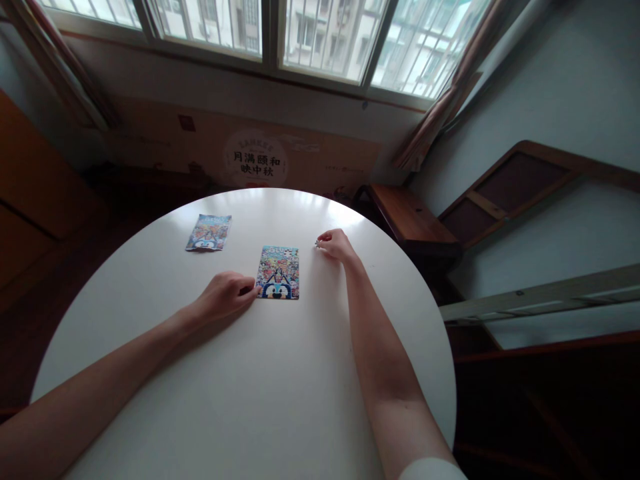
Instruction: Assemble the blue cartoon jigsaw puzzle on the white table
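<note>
A colourful rectangular puzzle picture (279,272) lies flat near the middle of the round white table (280,400). My left hand (226,295) rests on the table with curled fingers, its fingertips touching the picture's lower left corner. My right hand (336,244) sits to the right of the picture, fingers pinched on a tiny piece (317,243) that I cannot make out. A second, smaller colourful packet (209,233) lies further back on the left, apart from both hands.
A dark wooden bench (410,223) stands past the table's right edge. A cardboard panel with printed characters (255,162) leans under the window. A wooden frame (520,180) leans against the right wall.
</note>
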Motion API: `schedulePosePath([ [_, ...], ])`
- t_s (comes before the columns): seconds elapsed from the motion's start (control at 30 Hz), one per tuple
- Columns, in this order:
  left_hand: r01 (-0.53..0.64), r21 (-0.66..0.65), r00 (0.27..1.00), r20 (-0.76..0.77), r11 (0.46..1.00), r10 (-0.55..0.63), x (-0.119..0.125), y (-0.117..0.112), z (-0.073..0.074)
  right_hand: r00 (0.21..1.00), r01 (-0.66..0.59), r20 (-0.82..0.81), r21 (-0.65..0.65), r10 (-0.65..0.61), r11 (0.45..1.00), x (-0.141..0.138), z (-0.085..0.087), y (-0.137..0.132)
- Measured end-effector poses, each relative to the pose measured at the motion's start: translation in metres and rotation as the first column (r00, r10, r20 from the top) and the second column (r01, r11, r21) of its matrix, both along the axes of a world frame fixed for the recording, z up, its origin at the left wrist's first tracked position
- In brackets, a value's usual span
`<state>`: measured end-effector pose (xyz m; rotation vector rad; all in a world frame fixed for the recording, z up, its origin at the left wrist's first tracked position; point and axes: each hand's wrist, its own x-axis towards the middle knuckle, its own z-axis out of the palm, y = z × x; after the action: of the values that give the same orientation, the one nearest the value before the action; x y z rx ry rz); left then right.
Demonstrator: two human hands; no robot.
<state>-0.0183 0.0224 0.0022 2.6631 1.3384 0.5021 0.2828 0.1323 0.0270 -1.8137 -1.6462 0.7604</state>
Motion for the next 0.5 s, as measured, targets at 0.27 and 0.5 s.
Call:
schedulePosePath([
  [0.27, 0.002, 0.011, 1.000, -0.014, 1.000, -0.002, 0.000, 0.000, -0.001, 0.943, -0.276, -0.166, 0.089, 0.287, 0.957, -0.030, 0.010, -0.003],
  [0.5, -0.001, 0.005, 1.000, -0.004, 1.000, 0.001, 0.001, 0.000, 0.001, 0.935, -0.334, -0.128, -0.003, 0.331, 0.942, -0.044, 0.001, -0.004],
])
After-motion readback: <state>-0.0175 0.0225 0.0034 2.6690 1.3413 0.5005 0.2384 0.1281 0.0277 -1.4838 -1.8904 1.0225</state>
